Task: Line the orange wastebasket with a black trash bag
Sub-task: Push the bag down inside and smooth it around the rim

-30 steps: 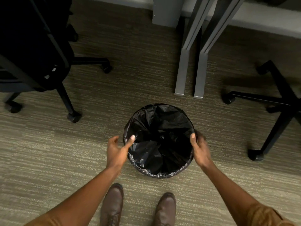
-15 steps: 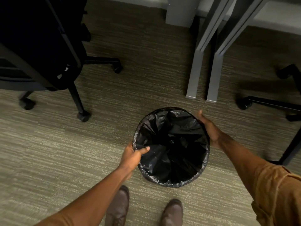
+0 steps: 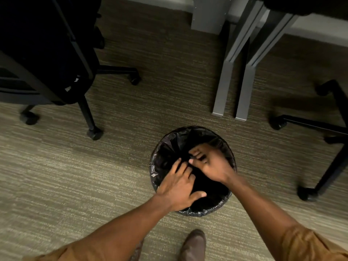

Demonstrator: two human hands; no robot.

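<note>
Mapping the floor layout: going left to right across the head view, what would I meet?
Black office chair → trash bag in the wastebasket, both hands over it → grey desk legs → second chair base.

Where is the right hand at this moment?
In the head view, the right hand reaches into the trash bag lining the wastebasket, right of centre, beside the left hand.

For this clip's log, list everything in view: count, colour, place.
trash bag: one, black, folded over the bin rim, centre
office chairs: two, black, far left and right edge
desk legs: two, grey, above the bin
carpet: one, olive striped, whole floor
shoes: two, brown, bottom centre, one mostly hidden
sleeves: two, tan, bottom corners
left hand: inside the bag, fingers spread
right hand: inside the bag, fingers curled
</note>
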